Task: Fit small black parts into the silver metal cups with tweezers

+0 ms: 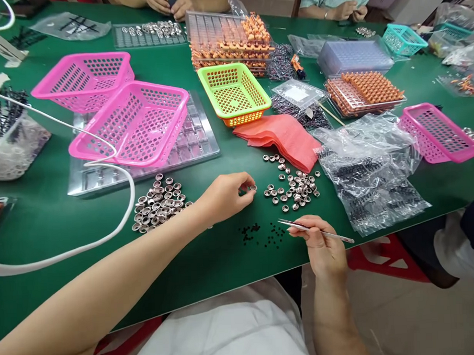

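The left fingers (245, 190) pinch a small metal ring (253, 188); the right fingers (317, 230) close around tweezers (321, 233), tips slightly apart beside black dots (274, 235). A careless wrist could scatter the dots.

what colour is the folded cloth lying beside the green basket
The folded cloth is coral red, seen best in the head view.

Beyond the left hand, a pink perforated basket (156, 118) overlaps another pink perforated basket (84, 74). Farther ahead, between the hands' directions, a lime-green basket (233, 91) rests in an orange one. Well to the right hand's right lies a smaller pink basket (439, 132); a turquoise basket (404, 39) sits farther off.
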A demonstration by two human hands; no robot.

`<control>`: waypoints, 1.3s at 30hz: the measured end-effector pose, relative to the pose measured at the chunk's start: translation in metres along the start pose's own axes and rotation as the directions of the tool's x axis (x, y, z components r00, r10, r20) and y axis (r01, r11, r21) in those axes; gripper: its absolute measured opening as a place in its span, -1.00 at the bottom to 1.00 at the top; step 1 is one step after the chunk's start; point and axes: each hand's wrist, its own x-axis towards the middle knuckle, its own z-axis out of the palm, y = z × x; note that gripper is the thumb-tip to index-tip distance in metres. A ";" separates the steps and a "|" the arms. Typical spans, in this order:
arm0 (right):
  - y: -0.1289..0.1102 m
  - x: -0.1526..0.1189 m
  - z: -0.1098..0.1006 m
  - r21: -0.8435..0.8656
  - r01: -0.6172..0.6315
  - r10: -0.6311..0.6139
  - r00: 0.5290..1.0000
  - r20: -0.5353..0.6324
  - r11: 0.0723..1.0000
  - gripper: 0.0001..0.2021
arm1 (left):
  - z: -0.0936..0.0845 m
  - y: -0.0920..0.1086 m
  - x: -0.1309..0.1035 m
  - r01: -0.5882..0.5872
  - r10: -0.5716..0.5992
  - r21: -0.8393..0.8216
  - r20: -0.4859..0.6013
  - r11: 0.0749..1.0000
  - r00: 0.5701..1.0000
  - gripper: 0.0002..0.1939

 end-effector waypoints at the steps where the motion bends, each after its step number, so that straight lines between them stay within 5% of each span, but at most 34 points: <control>1: -0.002 -0.001 -0.001 -0.037 -0.030 0.029 0.999 -0.019 0.999 -0.84 | -0.003 0.004 -0.011 0.006 -0.006 -0.018 -0.011 1.000 1.000 -0.86; 5: -0.006 -0.008 -0.005 -0.154 -0.103 0.092 0.993 -0.073 0.983 -0.88 | -0.008 0.018 -0.061 -0.032 0.028 -0.141 -0.035 0.989 0.999 -0.90; 10: -0.003 -0.017 -0.006 -0.313 -0.021 0.012 0.999 -0.030 0.949 -0.88 | 0.004 0.020 -0.096 -0.024 0.001 -0.214 -0.109 0.977 0.994 -0.88; 20: 0.004 -0.031 0.011 -0.427 -0.023 -0.057 0.983 -0.173 0.904 -0.86 | 0.014 0.005 -0.095 -0.037 0.008 -0.282 -0.102 0.959 0.995 -0.87; 39: 0.003 -0.029 0.017 -0.468 -0.031 -0.076 0.975 -0.207 0.883 -0.89 | 0.014 0.002 -0.098 -0.036 0.011 -0.285 -0.089 0.958 0.996 -0.88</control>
